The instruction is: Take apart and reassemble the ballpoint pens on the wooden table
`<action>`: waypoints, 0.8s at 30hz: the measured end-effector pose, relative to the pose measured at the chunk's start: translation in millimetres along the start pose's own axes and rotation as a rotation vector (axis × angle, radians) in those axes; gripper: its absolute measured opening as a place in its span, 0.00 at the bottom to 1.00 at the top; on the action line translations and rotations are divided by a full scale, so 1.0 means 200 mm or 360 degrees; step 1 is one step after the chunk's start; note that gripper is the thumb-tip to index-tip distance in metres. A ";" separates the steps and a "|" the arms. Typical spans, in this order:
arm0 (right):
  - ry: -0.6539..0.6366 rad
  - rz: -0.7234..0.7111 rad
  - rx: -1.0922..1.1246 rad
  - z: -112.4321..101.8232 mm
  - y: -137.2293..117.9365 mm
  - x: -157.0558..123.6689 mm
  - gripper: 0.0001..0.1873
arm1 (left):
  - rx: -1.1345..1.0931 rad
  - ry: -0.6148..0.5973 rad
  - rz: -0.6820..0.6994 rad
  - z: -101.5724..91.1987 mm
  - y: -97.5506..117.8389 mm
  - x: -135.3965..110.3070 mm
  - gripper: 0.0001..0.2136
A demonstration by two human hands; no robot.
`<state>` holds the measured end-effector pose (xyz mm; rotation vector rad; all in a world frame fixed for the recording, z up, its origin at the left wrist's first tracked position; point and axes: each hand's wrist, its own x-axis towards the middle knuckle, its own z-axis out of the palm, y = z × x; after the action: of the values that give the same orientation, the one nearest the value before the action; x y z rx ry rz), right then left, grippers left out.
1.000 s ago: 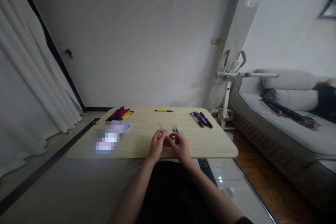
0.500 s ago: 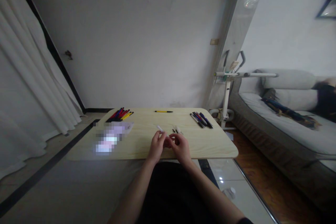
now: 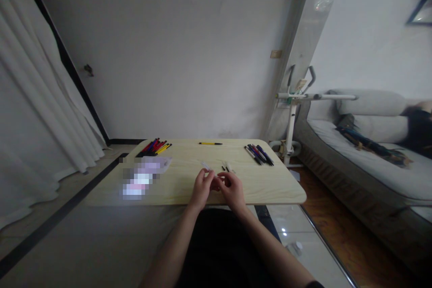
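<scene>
My left hand [image 3: 201, 187] and my right hand [image 3: 232, 189] meet over the near middle of a pale wooden table [image 3: 270, 184]. The left hand's fingers are closed round a thin clear pen barrel [image 3: 205, 165] that sticks up and away from it. The right hand's fingers are pinched at the barrel's near end; what they hold is too small to make out. Small pen parts [image 3: 227, 167] lie on the table just beyond the right hand.
A bundle of red, blue and yellow pens [image 3: 154, 146] lies at the far left, a single yellow pen [image 3: 210, 143] at the far middle, a bundle of dark pens [image 3: 259, 153] at the far right. A blurred patch [image 3: 142, 175] covers something on the left. A sofa [image 3: 367, 153] stands to the right.
Both hands stay together at the same spot. The clear barrel's tip has tilted slightly left; little else differs.
</scene>
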<state>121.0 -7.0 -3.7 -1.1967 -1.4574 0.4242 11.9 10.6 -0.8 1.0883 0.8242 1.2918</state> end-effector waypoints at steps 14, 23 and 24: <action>0.0039 -0.0008 -0.0047 0.00 0.03 -0.01 0.09 | -0.0038 0.0065 0.0028 0.01 0.02 -0.01 0.15; 0.0052 -0.0020 0.0018 -0.01 0.03 -0.02 0.09 | -0.0047 0.0084 0.0085 0.00 0.02 -0.01 0.15; 0.0061 -0.0029 0.0004 -0.02 0.04 0.00 0.09 | -0.0032 0.0077 0.0081 0.00 0.02 -0.01 0.15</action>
<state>128.4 -6.3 -8.8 -1.1823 -1.4332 0.3884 10.9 8.2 3.4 1.0715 0.8222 1.3711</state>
